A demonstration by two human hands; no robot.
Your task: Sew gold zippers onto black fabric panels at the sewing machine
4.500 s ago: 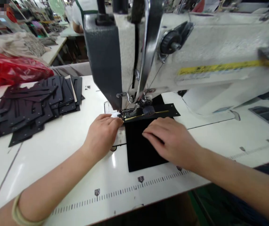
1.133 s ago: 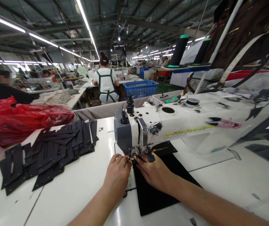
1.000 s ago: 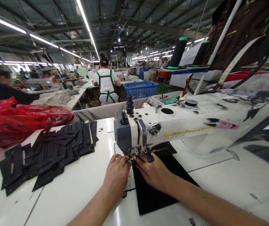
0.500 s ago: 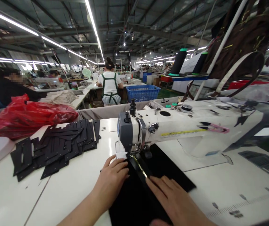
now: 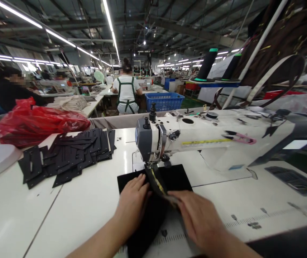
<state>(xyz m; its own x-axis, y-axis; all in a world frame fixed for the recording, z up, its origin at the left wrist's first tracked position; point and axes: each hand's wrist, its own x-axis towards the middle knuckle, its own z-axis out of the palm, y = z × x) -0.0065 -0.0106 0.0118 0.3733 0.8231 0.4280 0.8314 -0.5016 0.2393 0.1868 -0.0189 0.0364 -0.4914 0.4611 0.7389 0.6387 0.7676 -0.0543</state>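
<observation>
Drawing black fabric panel (image 5: pixel 178 177) with zipper (image 5: pixel 157 182) from sewing machine (image 5: pixel 153 143) toward desk's near edge. Left hand (image 5: pixel 133 202) flat, pressing panel; right hand (image 5: pixel 196 215) pinching zipper edge. Next calls for steady pull clear of presser foot.

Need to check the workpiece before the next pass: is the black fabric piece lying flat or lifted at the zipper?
Lifted. The black fabric piece rises along its gold zipper, pinched by the right hand; the left hand presses its other side flat.

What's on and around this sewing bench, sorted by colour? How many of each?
Black: 2, the fabric piece under both hands and the pile of cut pieces.
Red: 1, the plastic bag.
Blue: 1, the basket.
Pink: 1, the snips.
Total: 5.
</observation>
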